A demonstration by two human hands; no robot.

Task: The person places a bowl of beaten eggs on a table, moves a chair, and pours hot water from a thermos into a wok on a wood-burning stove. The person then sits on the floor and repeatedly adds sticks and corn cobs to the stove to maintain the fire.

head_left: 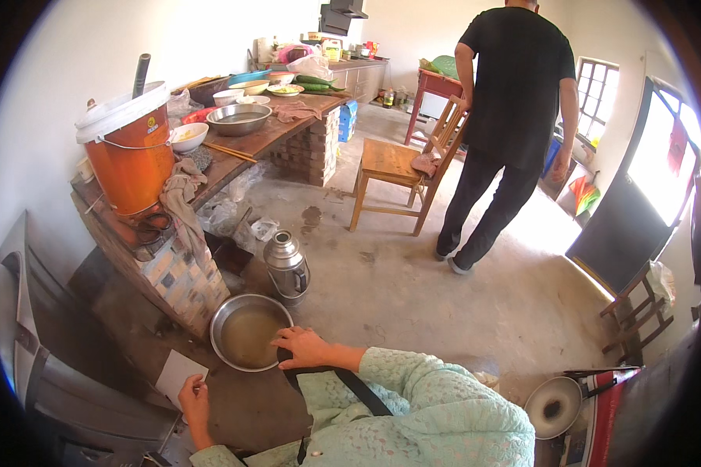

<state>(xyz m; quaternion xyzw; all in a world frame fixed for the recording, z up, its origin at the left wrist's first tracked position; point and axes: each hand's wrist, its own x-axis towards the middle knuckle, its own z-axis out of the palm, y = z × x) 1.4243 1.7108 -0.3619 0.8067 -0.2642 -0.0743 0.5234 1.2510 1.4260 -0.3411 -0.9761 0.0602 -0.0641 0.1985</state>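
head view shows us crouched over the concrete floor (413, 296), where a round steel basin (251, 332) sits beside the brick foot of the long wooden table (234, 152), just below a metal thermos kettle (287, 268). our right hand (308, 346) lies on the basin's near right rim, fingers (288, 336) curled over the edge and gripping it, so we judge the hand closed on the basin rather than loose. our left hand (195, 398) is lower left, pinching the corner of a white flat card or sheet (177, 373) that lies on the floor; its fingers look clenched on that corner. the basin holds murky yellowish water, filled to a fair depth, so we expect it to be heavy for its look and to slosh when tipped. the thin steel wall is stiff but smooth and likely wet, which makes it slippery; the rolled rim is the only real purchase. we think one hand at one side would let it tilt and spill, so opposite points of the rim, thumbs on top, suit it better, kept level. the white sheet is light and limp and needs only a pinch. on the table's near end stands an orange bucket (128, 156) with a white lid, a cloth (181, 198) hanging over the edge. farther off another person in black (514, 117) walks beside a wooden chair (401, 171).
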